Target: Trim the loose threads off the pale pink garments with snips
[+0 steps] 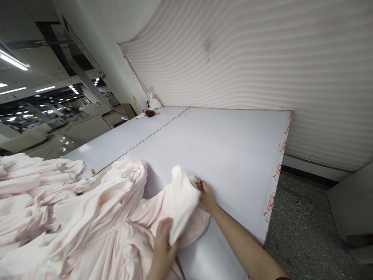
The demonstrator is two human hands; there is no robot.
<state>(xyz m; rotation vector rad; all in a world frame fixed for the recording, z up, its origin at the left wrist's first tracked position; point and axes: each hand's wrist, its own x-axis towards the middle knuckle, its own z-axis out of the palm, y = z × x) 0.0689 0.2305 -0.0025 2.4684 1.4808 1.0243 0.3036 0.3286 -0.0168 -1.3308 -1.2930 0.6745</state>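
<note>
A pale pink soft cloth [186, 198] is lifted in a fold at the front middle of the table. My left hand [164, 247] is closed on its near edge, thumb and fingers pinching the fold. On the far right side of the fold, my right hand [206, 196] is closed around a small dark pointed tool [201, 184], which looks like thread snips. Its fingers are close against the cloth's edge, beside a small white tag-like piece [192, 178]. Whether they also pinch the cloth is hidden. The cloth runs left into a large heap of pink fabric [87, 217].
The white table [233, 144] has a seam across it and red-printed tape [274, 190] along its right edge. A striped sheet [247, 58] hangs behind. A brown tangle [150, 113] and a white plastic bag [154, 102] lie at the far left corner. Grey floor [303, 217] shows at right.
</note>
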